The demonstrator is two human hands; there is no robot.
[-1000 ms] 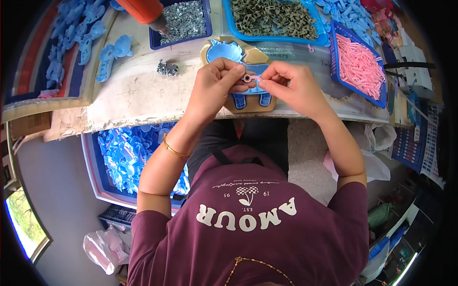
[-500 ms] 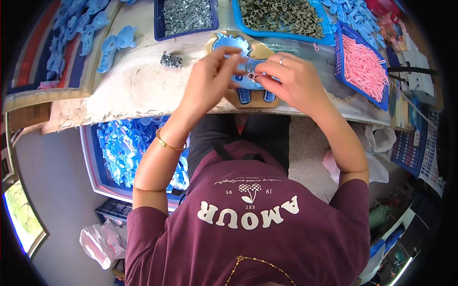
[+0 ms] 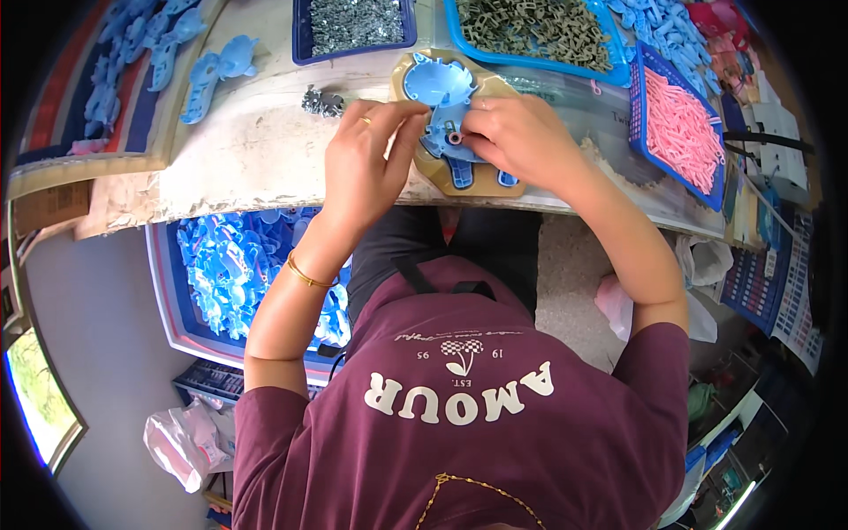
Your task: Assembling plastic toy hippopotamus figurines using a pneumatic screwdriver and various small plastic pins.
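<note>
A light blue plastic half-shell (image 3: 439,82), shaped like a small figure with two legs, lies hollow side up in a tan holder (image 3: 415,166) at the table's front edge. A small ring-like part (image 3: 454,138) with a dark centre sits in its body. My left hand (image 3: 364,159) is just left of the shell, thumb and forefinger tips pinched together; anything between them is too small to make out. On the other side, my right hand (image 3: 521,140) has its fingers curled at the shell's right edge, near the ring-like part. Its fingertips are partly hidden.
Beyond the holder stand a dark blue tray of small metal pieces (image 3: 353,57) and a bright blue tray of brownish clips (image 3: 481,64). A basket (image 3: 638,132) of pink strips stands right. Loose metal pieces (image 3: 322,102) lie left. A bin of blue shells (image 3: 168,305) is below the table.
My left hand has drawn back left off the shell, its thumb and forefinger coming together. My right hand has moved slightly off the ring-like part, leaving it in plain view.
</note>
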